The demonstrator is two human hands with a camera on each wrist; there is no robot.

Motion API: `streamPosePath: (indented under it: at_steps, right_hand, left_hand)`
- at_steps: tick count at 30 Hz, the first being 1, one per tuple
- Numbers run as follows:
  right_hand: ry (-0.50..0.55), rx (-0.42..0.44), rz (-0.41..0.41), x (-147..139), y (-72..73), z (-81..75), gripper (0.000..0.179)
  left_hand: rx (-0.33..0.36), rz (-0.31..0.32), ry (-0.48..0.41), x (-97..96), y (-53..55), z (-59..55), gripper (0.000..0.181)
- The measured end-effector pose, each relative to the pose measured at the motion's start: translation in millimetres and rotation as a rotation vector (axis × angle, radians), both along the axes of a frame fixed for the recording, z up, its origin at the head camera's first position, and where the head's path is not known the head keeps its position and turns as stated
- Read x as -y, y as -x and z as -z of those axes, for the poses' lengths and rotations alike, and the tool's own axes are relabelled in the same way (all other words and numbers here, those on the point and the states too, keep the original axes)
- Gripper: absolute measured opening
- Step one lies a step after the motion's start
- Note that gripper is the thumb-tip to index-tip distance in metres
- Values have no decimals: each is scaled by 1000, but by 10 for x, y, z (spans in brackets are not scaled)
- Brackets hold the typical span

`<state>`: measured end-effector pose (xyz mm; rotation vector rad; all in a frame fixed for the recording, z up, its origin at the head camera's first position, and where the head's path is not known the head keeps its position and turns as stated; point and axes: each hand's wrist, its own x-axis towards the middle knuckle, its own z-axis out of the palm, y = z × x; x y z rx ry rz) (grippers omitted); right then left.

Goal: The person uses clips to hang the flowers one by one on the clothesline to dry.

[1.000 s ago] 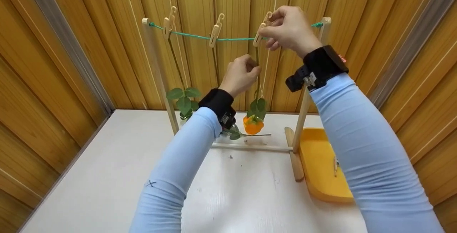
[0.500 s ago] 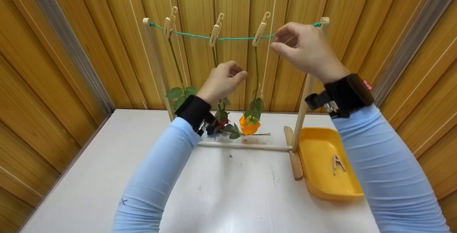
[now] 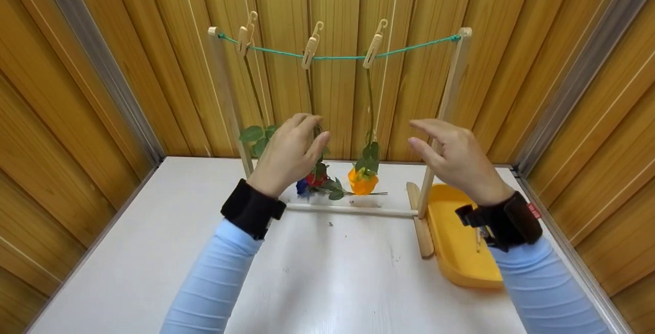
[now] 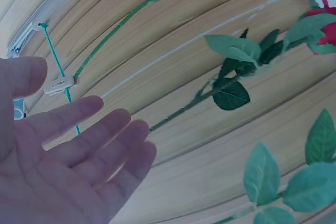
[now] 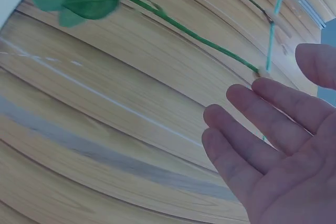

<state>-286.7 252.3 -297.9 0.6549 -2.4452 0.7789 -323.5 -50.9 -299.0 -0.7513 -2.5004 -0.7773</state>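
Observation:
In the head view, three clothespins grip a green cord, each with a flower stem hanging below it. An orange rose (image 3: 363, 181) hangs head down from the right clothespin (image 3: 373, 51). Under the middle clothespin (image 3: 310, 52) a red rose (image 3: 317, 176) shows partly behind my left hand (image 3: 289, 152). The left clothespin (image 3: 244, 41) carries a leafy stem whose bloom is hidden by that hand. Both hands hold nothing; their fingers are extended, as the wrist views show. My right hand (image 3: 453, 157) hovers in front of the right post, apart from the orange rose.
A wooden frame with a right post (image 3: 453, 83) and a bottom bar (image 3: 353, 210) stands on the white table (image 3: 337, 283). Right of it sits a yellow tray (image 3: 455, 272) with a small clothespin visible. A blue flower (image 3: 302, 186) and a stem lie behind the bar.
My right hand has let go of the right clothespin and dropped lower right. My left hand has left the orange rose's stem, moving left and down. The orange rose hangs from its clothespin.

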Motion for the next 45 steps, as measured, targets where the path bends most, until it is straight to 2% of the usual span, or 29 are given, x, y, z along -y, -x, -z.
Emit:
streamPosePath:
  at_steps: [6, 11, 18, 22, 24, 29, 34, 38, 42, 45]
  right_hand:
    - [-28, -4, 23, -38, -95, 427, 47]
    - [-7, -7, 66, -58, -150, 684, 51]
    - [-1, -41, 128, -60, -194, 1000, 54]
    - [-16, -32, 165, -28, -235, 1179, 56]
    - [-10, -27, 181, -18, -258, 1259, 57]
    - [50, -14, 202, -21, -313, 1478, 58]
    - [92, -49, 216, -28, -353, 1683, 59]
    - [85, -71, 238, -51, -375, 1778, 58]
    - [68, -30, 261, -87, -397, 1842, 58]
    - [66, 4, 269, -121, -408, 1872, 56]
  left_hand:
    - [-136, -79, 6, 116, -114, 259, 49]
    - [-224, -129, 9, 173, -200, 449, 50]
    - [-281, -178, -2, 134, -289, 713, 50]
    - [-306, -194, -11, 89, -321, 885, 50]
    - [-311, -195, -22, 62, -339, 980, 50]
    - [-246, -216, -53, -25, -419, 1199, 51]
    - [-211, -221, -78, -125, -474, 1405, 50]
    - [-208, -236, -64, -180, -492, 1574, 50]
    - [-208, -255, -38, -222, -497, 1725, 49]
    - [-207, -252, -29, -255, -500, 1786, 49]
